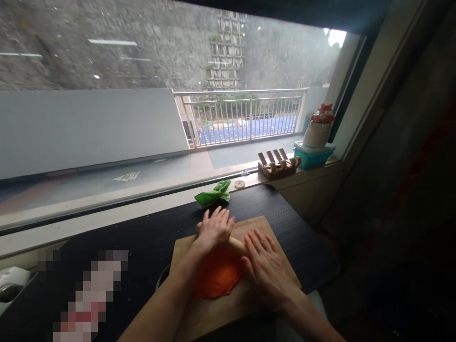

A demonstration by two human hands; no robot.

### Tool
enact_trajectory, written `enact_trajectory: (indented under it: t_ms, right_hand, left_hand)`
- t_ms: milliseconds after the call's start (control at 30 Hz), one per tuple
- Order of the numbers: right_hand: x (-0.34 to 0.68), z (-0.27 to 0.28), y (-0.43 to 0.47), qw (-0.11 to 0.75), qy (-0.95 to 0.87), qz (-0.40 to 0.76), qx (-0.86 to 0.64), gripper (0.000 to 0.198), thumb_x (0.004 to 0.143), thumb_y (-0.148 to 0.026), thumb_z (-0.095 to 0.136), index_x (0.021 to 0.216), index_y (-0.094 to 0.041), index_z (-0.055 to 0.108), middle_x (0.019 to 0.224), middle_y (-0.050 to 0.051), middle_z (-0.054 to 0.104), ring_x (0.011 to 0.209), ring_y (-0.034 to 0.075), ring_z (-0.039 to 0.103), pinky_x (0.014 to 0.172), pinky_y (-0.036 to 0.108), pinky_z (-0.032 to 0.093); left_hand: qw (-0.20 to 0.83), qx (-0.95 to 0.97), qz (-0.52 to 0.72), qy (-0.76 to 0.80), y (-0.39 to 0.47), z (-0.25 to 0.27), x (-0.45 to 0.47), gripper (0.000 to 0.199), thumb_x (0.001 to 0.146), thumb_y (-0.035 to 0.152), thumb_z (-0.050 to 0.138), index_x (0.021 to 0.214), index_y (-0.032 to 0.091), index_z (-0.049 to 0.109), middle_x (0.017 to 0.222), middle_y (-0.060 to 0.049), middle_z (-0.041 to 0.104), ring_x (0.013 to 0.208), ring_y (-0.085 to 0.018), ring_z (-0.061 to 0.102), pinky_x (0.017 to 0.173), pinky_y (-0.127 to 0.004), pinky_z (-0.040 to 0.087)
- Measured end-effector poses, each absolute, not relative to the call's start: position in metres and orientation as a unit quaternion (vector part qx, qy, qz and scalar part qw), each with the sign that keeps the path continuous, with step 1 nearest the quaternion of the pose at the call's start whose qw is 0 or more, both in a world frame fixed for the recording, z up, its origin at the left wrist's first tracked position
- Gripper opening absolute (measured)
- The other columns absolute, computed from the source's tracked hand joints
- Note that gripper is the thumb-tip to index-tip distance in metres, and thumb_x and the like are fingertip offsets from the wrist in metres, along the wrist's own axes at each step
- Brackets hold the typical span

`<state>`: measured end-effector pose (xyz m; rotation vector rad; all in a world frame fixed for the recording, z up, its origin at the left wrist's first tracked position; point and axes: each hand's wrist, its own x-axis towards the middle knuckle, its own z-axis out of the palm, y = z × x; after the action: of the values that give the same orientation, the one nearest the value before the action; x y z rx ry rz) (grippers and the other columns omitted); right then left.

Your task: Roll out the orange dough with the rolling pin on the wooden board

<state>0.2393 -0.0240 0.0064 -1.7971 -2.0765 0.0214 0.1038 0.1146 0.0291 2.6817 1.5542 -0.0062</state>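
A pale wooden rolling pin [235, 245] lies across the far part of a wooden board [210, 323]. My left hand [216, 228] rests over the pin's left end, fingers stretched forward and spread. Over its right part lies my right hand [265, 263], palm down with the fingers extended; it covers that end of the pin. Just on the near side of the pin, a flattened orange sheet of dough [219, 275] is spread on the board, partly hidden by my left forearm.
The board is on a dark table [153, 247] by a window. A crumpled green cloth [213, 194] lies at the far edge. On the sill are a tape roll [240, 184], a brown rack [278, 167] and a teal box [313, 156] with a bottle [318, 130] on top.
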Motion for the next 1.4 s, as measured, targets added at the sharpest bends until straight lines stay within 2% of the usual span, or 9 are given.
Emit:
enact_trajectory:
  t_ms: [200,367,533,667,867,1133,1200,1300,1400]
  right_hand:
    - [0.263,0.009,0.008,0.151,-0.673,0.032,-0.723,0.044,0.096,-0.032,0.029,0.128,-0.011,0.052,0.142,0.013,0.041,0.136,0.025,0.027,0.108,0.043,0.026]
    - [0.236,0.004,-0.024,0.179,-0.733,0.04,-0.656,0.049,0.095,-0.034,0.034,0.134,-0.006,0.044,0.14,0.012,0.043,0.135,0.024,0.029,0.108,0.038,0.029]
    - [0.222,0.005,-0.041,0.213,-0.761,0.023,-0.612,0.052,0.094,-0.039,0.039,0.136,-0.009,0.042,0.143,0.01,0.038,0.136,0.023,0.027,0.11,0.037,0.027]
    - [0.241,0.011,-0.017,0.178,-0.724,0.047,-0.664,0.05,0.095,-0.037,0.034,0.135,-0.009,0.044,0.143,0.012,0.039,0.137,0.025,0.022,0.111,0.043,0.022]
    - [0.251,0.008,0.0,0.155,-0.669,0.051,-0.725,0.048,0.096,-0.034,0.031,0.131,-0.006,0.047,0.142,0.016,0.038,0.136,0.026,0.025,0.109,0.042,0.026]
    - [0.198,-0.001,-0.061,0.24,-0.755,-0.001,-0.61,0.056,0.092,-0.04,0.043,0.137,-0.006,0.04,0.144,0.014,0.037,0.136,0.027,0.024,0.107,0.038,0.033]
    - [0.195,0.001,-0.07,0.251,-0.787,-0.018,-0.564,0.053,0.092,-0.04,0.043,0.135,-0.009,0.043,0.144,0.013,0.036,0.137,0.026,0.023,0.108,0.038,0.033]
    - [0.2,0.011,-0.057,0.229,-0.79,0.004,-0.568,0.052,0.094,-0.039,0.039,0.136,-0.01,0.042,0.145,0.011,0.033,0.138,0.024,0.021,0.109,0.038,0.03]
    - [0.205,0.022,-0.02,0.187,-0.748,0.041,-0.635,0.059,0.093,-0.043,0.039,0.136,-0.003,0.04,0.144,0.017,0.034,0.137,0.027,0.024,0.11,0.041,0.027]
  left_hand:
    - [0.032,0.882,-0.003,0.47,0.155,0.025,0.156,0.05,0.095,0.042,0.019,0.123,0.015,0.051,0.138,-0.012,0.048,0.134,-0.024,0.032,0.107,-0.052,0.023]
    - [0.037,0.878,-0.016,0.477,0.128,0.027,0.116,0.051,0.094,0.041,0.023,0.134,0.016,0.042,0.145,-0.011,0.039,0.138,-0.023,0.025,0.109,-0.052,0.019]
    - [0.034,0.875,-0.031,0.481,0.102,0.034,0.085,0.052,0.094,0.04,0.02,0.135,0.017,0.043,0.144,-0.01,0.039,0.138,-0.023,0.025,0.109,-0.052,0.019]
    - [0.027,0.874,-0.02,0.485,0.125,0.029,0.114,0.052,0.095,0.041,0.017,0.134,0.018,0.043,0.145,-0.009,0.039,0.138,-0.023,0.025,0.109,-0.053,0.019]
    - [0.032,0.878,0.003,0.478,0.154,0.021,0.16,0.052,0.094,0.043,0.021,0.131,0.015,0.045,0.142,-0.011,0.044,0.136,-0.025,0.028,0.108,-0.052,0.021]
    - [0.01,0.859,0.014,0.512,0.075,0.028,0.058,0.048,0.094,0.035,0.022,0.129,0.018,0.05,0.141,-0.009,0.045,0.137,-0.024,0.029,0.11,-0.052,0.02]
    - [0.009,0.844,0.028,0.535,0.048,0.025,0.028,0.051,0.093,0.037,0.022,0.135,0.017,0.043,0.143,-0.008,0.041,0.136,-0.023,0.029,0.11,-0.051,0.023]
    - [0.009,0.834,0.02,0.551,0.031,0.023,0.011,0.053,0.094,0.037,0.02,0.138,0.017,0.038,0.145,-0.007,0.038,0.136,-0.022,0.031,0.111,-0.052,0.02]
    - [-0.003,0.836,0.008,0.548,0.049,0.029,0.027,0.051,0.094,0.034,0.019,0.13,0.014,0.05,0.139,-0.01,0.046,0.134,-0.024,0.035,0.11,-0.051,0.023]
